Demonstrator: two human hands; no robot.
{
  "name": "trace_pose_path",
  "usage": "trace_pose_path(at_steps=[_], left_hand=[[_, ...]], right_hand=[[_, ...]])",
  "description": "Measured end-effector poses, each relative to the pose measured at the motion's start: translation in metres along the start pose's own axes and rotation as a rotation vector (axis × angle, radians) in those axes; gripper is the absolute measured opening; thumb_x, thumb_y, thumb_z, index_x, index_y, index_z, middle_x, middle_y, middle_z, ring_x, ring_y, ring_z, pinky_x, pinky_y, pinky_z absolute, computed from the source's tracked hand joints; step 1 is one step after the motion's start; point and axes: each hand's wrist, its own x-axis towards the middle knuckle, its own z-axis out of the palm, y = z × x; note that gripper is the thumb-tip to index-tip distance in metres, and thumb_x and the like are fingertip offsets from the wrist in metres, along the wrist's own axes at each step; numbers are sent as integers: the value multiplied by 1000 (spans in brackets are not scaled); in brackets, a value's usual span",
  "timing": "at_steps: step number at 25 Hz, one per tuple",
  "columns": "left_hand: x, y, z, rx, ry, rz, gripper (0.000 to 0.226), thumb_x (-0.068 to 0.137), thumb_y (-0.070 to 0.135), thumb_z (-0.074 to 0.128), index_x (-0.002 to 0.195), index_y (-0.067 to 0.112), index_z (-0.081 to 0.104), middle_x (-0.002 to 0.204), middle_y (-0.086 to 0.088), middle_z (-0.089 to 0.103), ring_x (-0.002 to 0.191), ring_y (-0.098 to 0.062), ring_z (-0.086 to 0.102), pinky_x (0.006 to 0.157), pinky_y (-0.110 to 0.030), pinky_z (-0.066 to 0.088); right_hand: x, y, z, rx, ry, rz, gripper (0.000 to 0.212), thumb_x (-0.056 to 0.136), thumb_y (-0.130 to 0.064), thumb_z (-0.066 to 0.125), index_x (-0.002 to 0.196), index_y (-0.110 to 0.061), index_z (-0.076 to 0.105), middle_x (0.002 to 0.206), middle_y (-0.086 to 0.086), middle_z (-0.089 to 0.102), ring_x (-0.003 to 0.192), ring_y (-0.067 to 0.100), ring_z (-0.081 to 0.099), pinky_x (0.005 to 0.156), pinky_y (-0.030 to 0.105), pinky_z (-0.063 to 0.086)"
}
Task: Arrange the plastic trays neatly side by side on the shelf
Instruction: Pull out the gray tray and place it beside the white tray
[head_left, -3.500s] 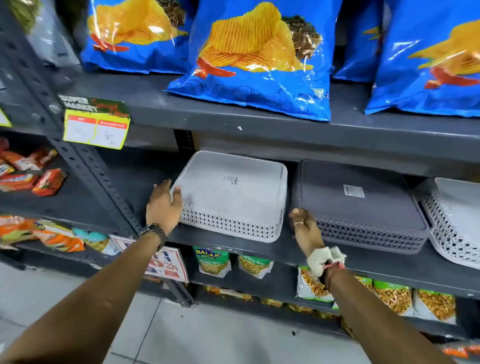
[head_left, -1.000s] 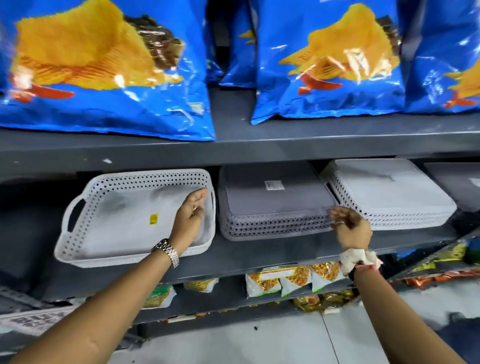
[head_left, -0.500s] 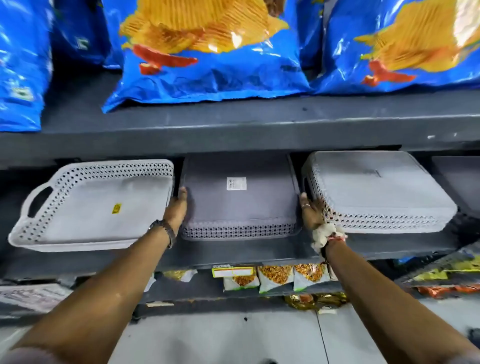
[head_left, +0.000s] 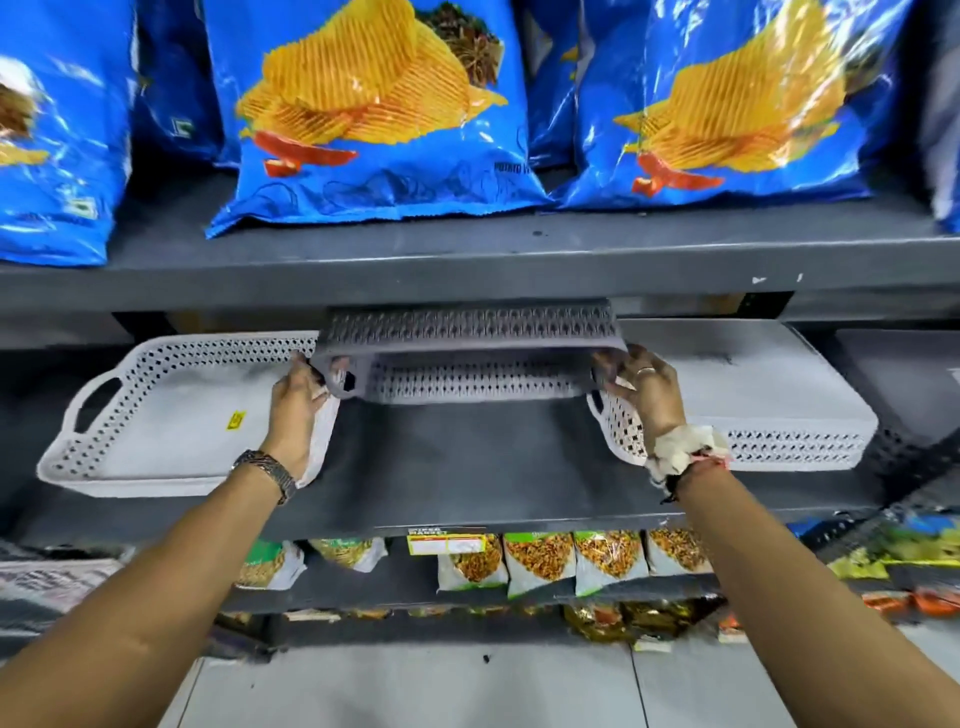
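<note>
Head view: the grey perforated plastic tray stack (head_left: 470, 347) is lifted off the dark grey shelf (head_left: 467, 473), long axis left-right, front edge tipped up. Left hand (head_left: 296, 400) and right hand (head_left: 641, 387) pinch its ends, between the upright white tray (head_left: 171, 415) and the overturned white trays (head_left: 753, 400).

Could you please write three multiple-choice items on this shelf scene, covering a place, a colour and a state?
1. Where is the grey tray stack?
A. flat on the shelf
B. lifted between both hands
C. on the floor

2. What colour are the chip bags on the upper shelf?
A. blue
B. green
C. red

3. How does the white tray on the left lie?
A. upside down
C. on its edge
B. open side up

Answers: 1 B, the left hand and right hand grip its ends above the bare shelf; 2 A, blue foil; 3 B, its floor and yellow sticker show.
</note>
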Motion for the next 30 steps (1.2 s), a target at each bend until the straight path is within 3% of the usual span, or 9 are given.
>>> trace_pose_path(at_steps=[3,6,9,12,16,22,24,27,30], left_hand=[[11,-10,-9,-76,-24,30,26,98,16,36,90,20,60,81,20,75,85,6,67,90,-25,48],[15,-22,-3,43,-61,87,28,95,7,43,120,8,55,116,-3,65,107,-17,60,99,-38,45],[25,-45,0,450,-41,133,41,87,-5,45,125,9,52,120,-14,64,107,-33,60,89,-38,48],[27,-62,-6,745,-77,158,40,82,-2,47,118,12,56,106,-11,70,94,-35,64,69,-29,43],[29,-67,-11,856,-98,199,44,82,-1,47,124,13,53,102,-11,69,92,-35,63,69,-31,44],[54,-63,-7,886,-232,198,49,80,-7,40,128,2,41,96,-25,64,82,-38,61,62,-33,44],[55,-57,-4,898,-240,242,54,80,-6,41,133,1,35,113,-29,59,92,-44,60,72,-40,51],[40,-46,15,860,-237,362,58,86,-5,42,141,1,29,142,-24,42,106,-43,57,86,-41,47],[13,-38,55,797,-335,336,53,91,2,41,143,8,30,142,-22,44,101,-39,60,81,-39,48]], right_hand=[[-1,-12,-3,-40,-69,-62,45,83,19,31,73,-17,55,78,-16,73,73,-4,68,55,16,56],[0,3,-5,-242,-81,-104,52,82,23,34,104,-18,57,96,-6,67,75,-2,70,50,15,55],[2,31,-7,-574,-30,-198,41,82,12,46,108,-14,64,104,15,72,98,30,68,72,36,58],[-1,47,-5,-839,69,-145,29,82,3,51,103,-7,69,107,15,72,102,33,65,89,40,51],[1,50,4,-882,93,-76,30,82,-6,55,109,-12,67,108,19,71,103,36,64,92,43,52],[10,40,24,-1034,175,-123,32,83,-1,51,111,-7,65,108,25,69,101,42,62,86,41,50],[9,36,32,-1052,158,-150,34,80,4,47,110,0,64,106,29,68,100,45,61,86,43,49],[-3,28,26,-963,231,-202,35,72,0,43,97,3,67,95,29,70,92,43,64,79,36,51],[-19,22,-9,-764,337,-191,39,73,9,45,101,-4,69,97,21,73,92,32,69,84,42,56]])
